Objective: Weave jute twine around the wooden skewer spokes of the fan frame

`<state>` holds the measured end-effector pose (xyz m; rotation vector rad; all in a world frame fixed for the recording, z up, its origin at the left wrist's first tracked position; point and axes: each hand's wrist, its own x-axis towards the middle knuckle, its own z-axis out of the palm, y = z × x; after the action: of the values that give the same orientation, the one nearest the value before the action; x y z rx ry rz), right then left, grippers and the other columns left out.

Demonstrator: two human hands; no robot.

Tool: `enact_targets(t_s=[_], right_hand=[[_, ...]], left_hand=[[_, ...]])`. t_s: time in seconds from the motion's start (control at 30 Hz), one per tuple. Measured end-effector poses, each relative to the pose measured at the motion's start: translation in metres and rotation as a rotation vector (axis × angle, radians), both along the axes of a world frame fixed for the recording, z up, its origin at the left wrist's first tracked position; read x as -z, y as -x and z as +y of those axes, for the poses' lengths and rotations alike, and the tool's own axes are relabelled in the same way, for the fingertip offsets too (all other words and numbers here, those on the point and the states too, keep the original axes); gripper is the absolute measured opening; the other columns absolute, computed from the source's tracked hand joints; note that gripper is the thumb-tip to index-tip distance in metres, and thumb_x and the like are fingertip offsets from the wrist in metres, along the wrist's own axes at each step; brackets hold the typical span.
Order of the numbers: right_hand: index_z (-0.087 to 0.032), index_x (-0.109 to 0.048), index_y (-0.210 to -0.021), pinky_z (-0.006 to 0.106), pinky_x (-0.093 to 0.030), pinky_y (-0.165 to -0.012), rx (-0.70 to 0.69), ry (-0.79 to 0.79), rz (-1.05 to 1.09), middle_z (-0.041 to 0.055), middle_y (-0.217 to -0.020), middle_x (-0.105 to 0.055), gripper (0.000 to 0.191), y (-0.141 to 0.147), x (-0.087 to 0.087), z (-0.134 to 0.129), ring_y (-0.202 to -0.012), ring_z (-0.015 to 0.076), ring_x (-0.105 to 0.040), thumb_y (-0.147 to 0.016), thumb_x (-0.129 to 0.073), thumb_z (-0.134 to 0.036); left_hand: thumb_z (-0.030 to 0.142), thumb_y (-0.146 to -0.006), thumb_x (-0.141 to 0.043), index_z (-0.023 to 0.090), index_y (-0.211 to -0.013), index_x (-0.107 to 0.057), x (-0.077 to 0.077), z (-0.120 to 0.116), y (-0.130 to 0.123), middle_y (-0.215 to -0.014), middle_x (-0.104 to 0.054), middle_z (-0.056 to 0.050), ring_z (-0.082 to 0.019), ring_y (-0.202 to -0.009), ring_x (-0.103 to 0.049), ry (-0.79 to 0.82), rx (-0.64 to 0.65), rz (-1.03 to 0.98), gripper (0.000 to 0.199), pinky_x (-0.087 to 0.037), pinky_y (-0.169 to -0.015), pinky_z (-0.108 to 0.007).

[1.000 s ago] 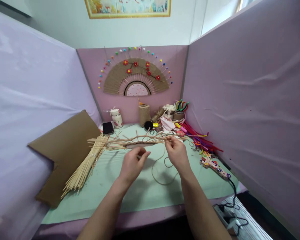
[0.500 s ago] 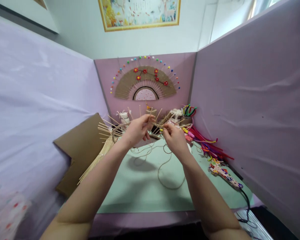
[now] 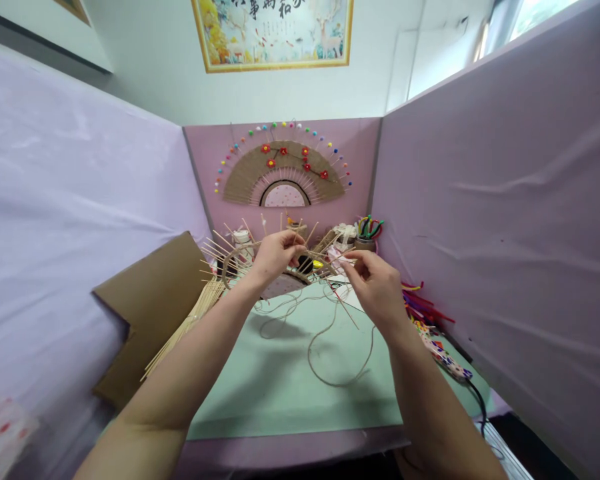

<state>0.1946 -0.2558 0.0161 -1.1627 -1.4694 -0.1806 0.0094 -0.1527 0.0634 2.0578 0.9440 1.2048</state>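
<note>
My left hand (image 3: 281,255) is closed on the upper edge of a half-round fan frame of thin sticks, holding it raised over the table. A twine band (image 3: 225,268) is woven across the sticks and curves along the frame's left side. My right hand (image 3: 377,283) is at the frame's right end, thumb and forefinger pinched on a strand of twine. Slack twine (image 3: 325,382) hangs below and lies in a wide loop on the green tabletop (image 3: 290,413). My fingers partly hide the weave between the hands.
A bundle of thin sticks (image 3: 185,330) and brown cardboard (image 3: 147,303) lie at left. Right are pipe cleaners (image 3: 423,303) and a patterned glue gun (image 3: 445,360) with a cord. Behind stand a white bottle (image 3: 242,239) and scissors (image 3: 370,228). A decorated fan (image 3: 250,175) hangs on the back panel.
My right hand has moved right, away from my left hand, drawing the strand out. My left hand keeps its hold on the frame. The view has shifted slightly.
</note>
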Motion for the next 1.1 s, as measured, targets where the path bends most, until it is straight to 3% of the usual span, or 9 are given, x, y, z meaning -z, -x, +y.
enact_targets(t_s=[0.1,0.2,0.37,0.5,0.67,0.8,1.1], right_hand=[[-0.018,-0.064,-0.087,0.029,-0.042,-0.069,0.087,-0.105,-0.117,0.0052,-0.083,-0.065,0.016,-0.009,-0.013,-0.005,-0.07,0.0161,-0.056,-0.091,-0.054,-0.029],[-0.019,-0.063,-0.085,0.03,-0.043,-0.072,0.111,-0.163,-0.173,0.0052,-0.082,-0.064,0.016,-0.009,-0.028,0.0,-0.074,0.0173,-0.057,-0.092,-0.051,-0.027],[-0.018,-0.062,-0.083,0.03,-0.042,-0.072,0.146,-0.131,-0.131,0.0056,-0.082,-0.064,0.014,-0.01,-0.039,0.024,-0.075,0.0177,-0.056,-0.09,-0.052,-0.025],[-0.018,-0.062,-0.076,0.029,-0.04,-0.069,0.203,-0.066,-0.045,0.0042,-0.076,-0.064,0.012,-0.015,-0.027,0.023,-0.069,0.0164,-0.055,-0.085,-0.056,-0.024],[-0.018,-0.064,-0.076,0.026,-0.038,-0.062,0.095,0.025,-0.026,0.0,-0.066,-0.058,0.014,-0.014,-0.002,0.002,-0.061,0.0135,-0.051,-0.085,-0.058,-0.027],[-0.018,-0.066,-0.076,0.026,-0.037,-0.061,0.029,0.1,-0.001,-0.0005,-0.065,-0.057,0.014,-0.016,0.011,0.002,-0.059,0.0129,-0.05,-0.084,-0.06,-0.029],[-0.017,-0.069,-0.082,0.028,-0.043,-0.067,0.046,0.019,0.113,0.004,-0.077,-0.067,0.019,-0.028,0.004,0.009,-0.068,0.0153,-0.057,-0.085,-0.061,-0.034]], left_hand=[[0.021,-0.073,-0.063,0.016,-0.078,-0.063,0.002,-0.004,-0.004,-0.058,-0.061,0.003,-0.009,-0.044,-0.055,-0.02,-0.024,0.043,0.007,-0.042,-0.047,-0.02],[0.021,-0.074,-0.063,0.016,-0.077,-0.064,0.006,-0.008,-0.01,-0.058,-0.062,0.003,-0.01,-0.045,-0.057,-0.026,-0.03,0.088,0.006,-0.042,-0.048,-0.02],[0.022,-0.075,-0.063,0.017,-0.079,-0.064,0.016,-0.007,-0.015,-0.062,-0.064,0.002,-0.011,-0.047,-0.059,-0.033,-0.018,0.15,0.007,-0.043,-0.049,-0.021],[0.022,-0.077,-0.061,0.017,-0.08,-0.064,0.018,-0.004,-0.014,-0.066,-0.066,0.001,-0.01,-0.047,-0.059,-0.069,-0.044,0.16,0.007,-0.043,-0.051,-0.021],[0.024,-0.077,-0.061,0.016,-0.08,-0.064,0.005,-0.006,-0.009,-0.069,-0.067,0.0,-0.01,-0.048,-0.059,-0.113,-0.099,0.154,0.009,-0.044,-0.054,-0.021],[0.025,-0.076,-0.06,0.016,-0.08,-0.064,-0.001,-0.006,-0.004,-0.071,-0.068,0.0,-0.01,-0.049,-0.059,-0.097,-0.094,0.145,0.011,-0.044,-0.053,-0.021],[0.025,-0.076,-0.06,0.016,-0.079,-0.063,0.001,-0.013,-0.003,-0.061,-0.062,0.002,-0.01,-0.05,-0.058,-0.086,-0.03,0.202,0.01,-0.043,-0.053,-0.021]])
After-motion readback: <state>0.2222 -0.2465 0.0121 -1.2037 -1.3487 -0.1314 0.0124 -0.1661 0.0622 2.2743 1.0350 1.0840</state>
